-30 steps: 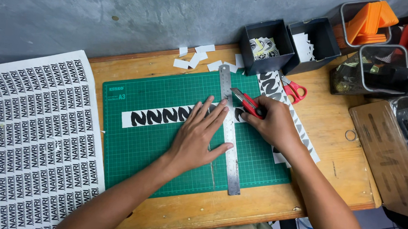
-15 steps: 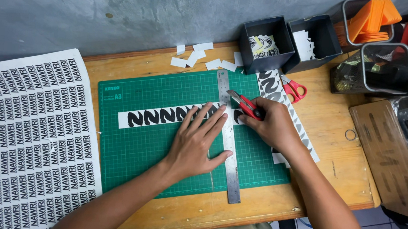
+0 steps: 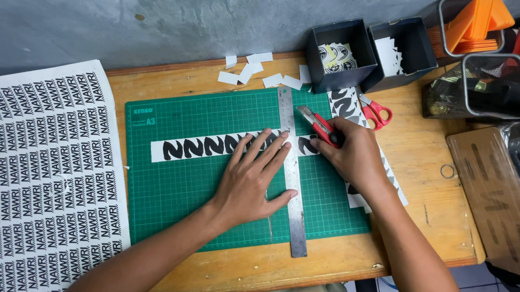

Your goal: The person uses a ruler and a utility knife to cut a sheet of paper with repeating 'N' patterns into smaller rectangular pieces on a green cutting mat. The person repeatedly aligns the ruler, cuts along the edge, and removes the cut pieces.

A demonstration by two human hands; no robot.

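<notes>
My left hand (image 3: pixel 252 178) lies flat, fingers spread, on a steel ruler (image 3: pixel 291 190) and on a white sticker strip (image 3: pixel 202 148) printed with black shapes. Both rest on a green cutting mat (image 3: pixel 173 189). The ruler runs from the mat's far edge to past its near edge. My right hand (image 3: pixel 355 155) grips a red utility knife (image 3: pixel 316 124), its blade end just right of the ruler near the strip. A cut sticker piece (image 3: pixel 306 146) lies right of the ruler, by my right hand.
A big printed sticker sheet (image 3: pixel 36 162) covers the left. White offcuts (image 3: pixel 249 73) lie beyond the mat. Two dark boxes (image 3: pixel 344 55) hold cut stickers. Red scissors (image 3: pixel 375 113), wire baskets (image 3: pixel 483 87) and a brown board (image 3: pixel 497 196) sit to the right.
The view has shifted slightly. My right hand with the knife has edged closer to the ruler. My left hand keeps pressing on ruler and strip.
</notes>
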